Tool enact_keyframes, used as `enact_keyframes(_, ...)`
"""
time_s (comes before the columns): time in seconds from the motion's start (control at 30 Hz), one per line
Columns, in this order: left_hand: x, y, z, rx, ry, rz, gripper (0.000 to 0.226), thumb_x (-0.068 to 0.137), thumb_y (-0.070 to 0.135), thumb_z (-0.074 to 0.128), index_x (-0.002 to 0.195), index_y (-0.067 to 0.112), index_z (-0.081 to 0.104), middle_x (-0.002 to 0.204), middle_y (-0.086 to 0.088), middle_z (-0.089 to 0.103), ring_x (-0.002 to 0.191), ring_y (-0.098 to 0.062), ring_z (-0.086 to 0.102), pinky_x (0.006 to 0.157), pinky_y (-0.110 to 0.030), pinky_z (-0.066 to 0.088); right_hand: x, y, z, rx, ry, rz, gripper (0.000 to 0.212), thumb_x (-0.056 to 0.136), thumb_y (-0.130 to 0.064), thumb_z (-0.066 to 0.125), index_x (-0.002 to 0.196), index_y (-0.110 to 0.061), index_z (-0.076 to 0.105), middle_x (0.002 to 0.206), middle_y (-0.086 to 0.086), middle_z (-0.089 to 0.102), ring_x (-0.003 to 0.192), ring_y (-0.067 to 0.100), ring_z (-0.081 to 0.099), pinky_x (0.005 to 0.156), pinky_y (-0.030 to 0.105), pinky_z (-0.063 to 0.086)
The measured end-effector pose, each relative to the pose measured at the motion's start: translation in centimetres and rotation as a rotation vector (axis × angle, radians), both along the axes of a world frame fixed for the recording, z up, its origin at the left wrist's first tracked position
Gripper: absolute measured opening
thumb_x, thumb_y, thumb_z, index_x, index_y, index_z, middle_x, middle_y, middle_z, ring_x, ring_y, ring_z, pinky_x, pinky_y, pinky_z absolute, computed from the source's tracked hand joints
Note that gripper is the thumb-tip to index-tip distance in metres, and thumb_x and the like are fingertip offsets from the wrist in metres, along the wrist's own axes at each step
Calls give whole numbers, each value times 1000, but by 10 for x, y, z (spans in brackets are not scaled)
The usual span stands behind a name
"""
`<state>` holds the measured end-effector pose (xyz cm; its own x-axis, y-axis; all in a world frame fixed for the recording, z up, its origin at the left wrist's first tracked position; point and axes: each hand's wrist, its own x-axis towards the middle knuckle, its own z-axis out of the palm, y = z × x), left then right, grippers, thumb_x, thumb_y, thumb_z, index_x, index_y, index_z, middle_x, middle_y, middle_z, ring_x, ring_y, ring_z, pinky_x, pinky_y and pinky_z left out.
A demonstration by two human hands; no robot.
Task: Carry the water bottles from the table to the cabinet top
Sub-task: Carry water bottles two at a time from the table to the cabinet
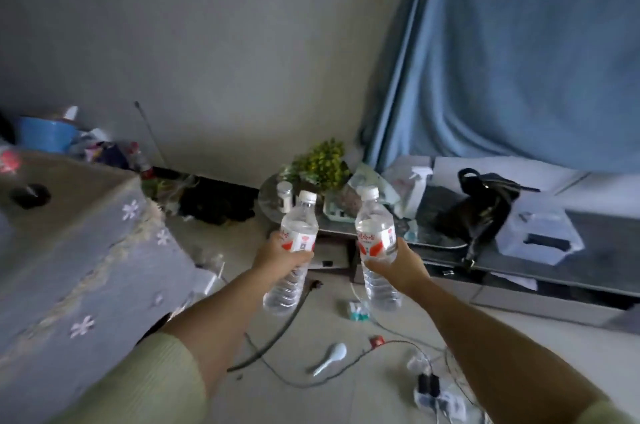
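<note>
I hold two clear water bottles with white caps and red-and-white labels in the air over the floor. My left hand (277, 252) grips the left bottle (294, 240) around its label, and the bottle leans slightly right. My right hand (398, 262) grips the right bottle (375, 236) around its middle. The low dark-topped cabinet (588, 250) stretches ahead and to the right, just beyond the bottles. The table (79, 215), under a grey cloth with white flowers, stands at the left.
On the cabinet top sit a black handbag (485, 209), a clear plastic box (540, 236), a spray bottle (417, 188), a green plant (322, 160) and a small jar (284, 195). Cables, a power strip (433, 389) and a white spoon (330, 358) litter the floor. A blue curtain (519, 60) hangs at right.
</note>
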<state>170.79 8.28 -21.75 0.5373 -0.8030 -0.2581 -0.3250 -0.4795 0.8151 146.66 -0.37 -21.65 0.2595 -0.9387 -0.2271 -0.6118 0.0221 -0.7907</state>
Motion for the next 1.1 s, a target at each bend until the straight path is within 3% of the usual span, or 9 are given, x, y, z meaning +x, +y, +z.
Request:
enact_keyframes(0.2, -53, -85, 16, -25, 45, -275, 57, 61, 39, 86, 106, 27, 54, 93, 7, 65, 73, -5, 59, 58, -22, 43, -78, -5, 12, -54, 12, -320, 56, 70, -37, 80, 114, -17, 53, 95, -2, 66, 85, 15, 63, 74, 27, 46)
enact_keyframes(0.27, -76, -102, 13, -6, 66, -368, 62, 63, 37, 86, 114, 23, 54, 103, 4, 66, 85, -14, 64, 72, -30, 53, -102, 5, 9, -43, -3, -395, 56, 69, -38, 81, 113, -17, 53, 97, -1, 68, 90, 17, 66, 81, 31, 52)
enact_keyframes(0.33, -101, -115, 10, 23, 76, -434, 64, 63, 36, 86, 115, 22, 51, 108, 3, 64, 94, -19, 63, 85, -35, 53, -125, 16, 6, -24, -33, -469, 58, 68, -39, 82, 114, -17, 55, 99, 0, 70, 91, 16, 67, 86, 37, 56)
enact_keyframes(0.43, -144, -126, 7, 23, 81, -538, 58, 64, 34, 87, 109, 24, 52, 108, 2, 65, 95, -20, 62, 90, -36, 51, -154, 34, 4, -9, -69, -582, 61, 68, -39, 82, 118, -17, 55, 103, 0, 70, 92, 17, 68, 87, 40, 57)
enact_keyframes(0.53, -200, -130, 6, 29, 84, -686, 65, 64, 33, 87, 117, 19, 53, 111, 1, 64, 101, -23, 63, 93, -38, 51, -189, 53, 3, -5, -93, -715, 61, 70, -35, 81, 121, -16, 53, 108, 2, 68, 97, 21, 66, 92, 43, 54)
enact_keyframes(0.8, -340, -147, 9, -1, 78, -961, 54, 62, 28, 87, 110, 18, 64, 104, -2, 70, 94, -21, 66, 90, -36, 53, -290, 81, 4, -27, -168, -943, 60, 74, -24, 81, 125, -11, 51, 113, 9, 66, 102, 27, 64, 96, 50, 51)
enact_keyframes(0.97, -434, -166, 3, -62, 38, -1044, 43, 60, 29, 88, 95, 24, 64, 83, 11, 66, 80, -10, 65, 62, -16, 43, -374, 78, -2, -1, -186, -995, 62, 74, -23, 81, 126, -9, 51, 115, 13, 65, 105, 32, 63, 97, 52, 49)
enact_keyframes(1.1, -534, -185, -1, -36, 48, -1067, 53, 61, 28, 88, 106, 23, 59, 99, 7, 65, 92, -13, 61, 82, -26, 47, -463, 71, -2, -15, -186, -1015, 63, 75, -23, 80, 128, -10, 49, 117, 12, 64, 106, 30, 63, 97, 52, 49)
